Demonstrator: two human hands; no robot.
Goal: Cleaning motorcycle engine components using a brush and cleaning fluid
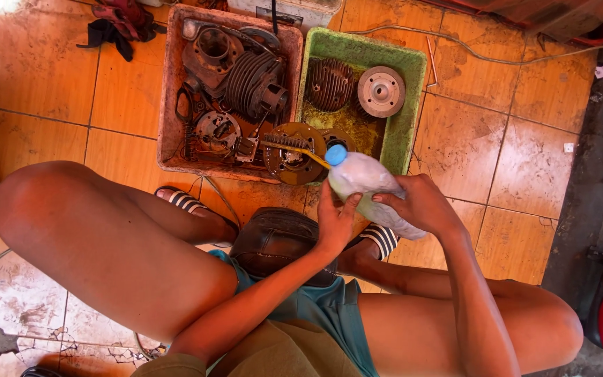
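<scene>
A cloudy plastic bottle (361, 178) with a blue cap (336, 154) lies tilted in both my hands, cap pointing toward the trays. My left hand (334, 218) grips it from below near the neck. My right hand (421, 204) wraps its body from the right. Just beyond the cap lies a yellow-handled toothbrush (294, 145), resting on a round brown engine part (289, 155) at the trays' near edge. I sit low, knees spread, with a dark rounded metal part (273, 239) between my feet.
A reddish tray (170, 105) holds a finned cylinder (254, 82) and several greasy engine parts. A green tray (407, 105) holds a finned head (329, 84) and a round disc (381, 91). Striped sandals, dark rags at top left, orange tiled floor, a cable at the top.
</scene>
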